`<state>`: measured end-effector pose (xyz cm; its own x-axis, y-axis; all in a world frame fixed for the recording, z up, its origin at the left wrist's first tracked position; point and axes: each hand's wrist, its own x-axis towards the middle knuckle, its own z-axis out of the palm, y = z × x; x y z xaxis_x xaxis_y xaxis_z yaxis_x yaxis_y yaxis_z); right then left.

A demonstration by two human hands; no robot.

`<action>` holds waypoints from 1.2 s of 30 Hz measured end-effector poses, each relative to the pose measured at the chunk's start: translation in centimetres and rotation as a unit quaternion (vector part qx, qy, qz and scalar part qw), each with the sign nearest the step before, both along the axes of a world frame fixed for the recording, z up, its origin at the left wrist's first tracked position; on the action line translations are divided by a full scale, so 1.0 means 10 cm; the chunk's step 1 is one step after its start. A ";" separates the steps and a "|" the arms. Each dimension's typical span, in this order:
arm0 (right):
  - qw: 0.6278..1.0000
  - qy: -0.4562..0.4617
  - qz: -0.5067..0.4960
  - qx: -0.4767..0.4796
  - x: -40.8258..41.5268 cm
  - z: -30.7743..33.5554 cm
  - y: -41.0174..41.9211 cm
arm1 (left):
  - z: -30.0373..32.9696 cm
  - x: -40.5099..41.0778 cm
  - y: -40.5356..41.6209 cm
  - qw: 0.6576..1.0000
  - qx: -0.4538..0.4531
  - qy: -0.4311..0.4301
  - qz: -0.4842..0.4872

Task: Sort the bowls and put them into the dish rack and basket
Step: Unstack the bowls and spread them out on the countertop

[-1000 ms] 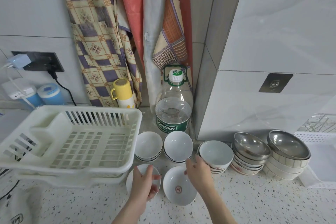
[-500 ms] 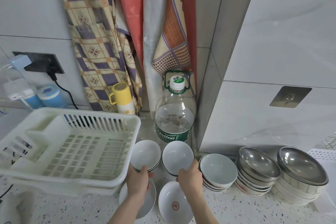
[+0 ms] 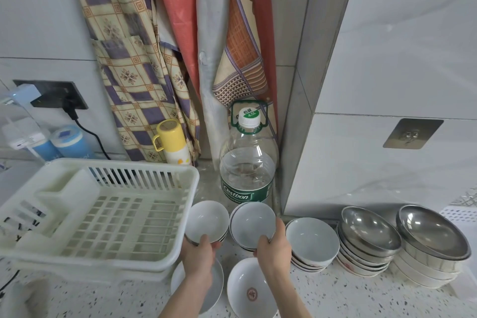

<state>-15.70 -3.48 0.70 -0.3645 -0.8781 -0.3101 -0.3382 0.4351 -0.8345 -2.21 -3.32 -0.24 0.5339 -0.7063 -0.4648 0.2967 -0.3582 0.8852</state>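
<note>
— Hands?
— We find the left hand (image 3: 197,253) gripping one small white bowl stack (image 3: 206,222), the right hand (image 3: 275,246) gripping the neighbouring bowl stack (image 3: 252,223).
— Location?
— On the counter (image 3: 335,292), just beside the empty dish rack (image 3: 103,214).

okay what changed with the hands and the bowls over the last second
Both hands moved forward off the front bowls. The left hand now grips the left white bowl stack; the right hand grips the stack beside it. The dish rack is unchanged, the steel bowls untouched.
</note>
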 end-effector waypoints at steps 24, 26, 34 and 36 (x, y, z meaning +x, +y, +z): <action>0.966 -0.182 -0.123 -0.138 -0.23 0.53 0.97 | 0.26 0.03 0.72 0.985 -0.049 0.140 -0.091; 0.962 -0.192 -0.136 -0.139 -0.24 0.52 1.12 | 0.28 0.05 0.88 0.982 -0.061 0.136 -0.118; 0.968 -0.188 -0.141 -0.092 -0.15 0.31 1.74 | 0.17 0.42 1.60 0.980 -0.058 0.093 -0.166; 0.973 -0.174 -0.136 -0.069 -0.09 0.24 1.91 | 0.11 0.53 1.78 0.982 -0.044 0.069 -0.169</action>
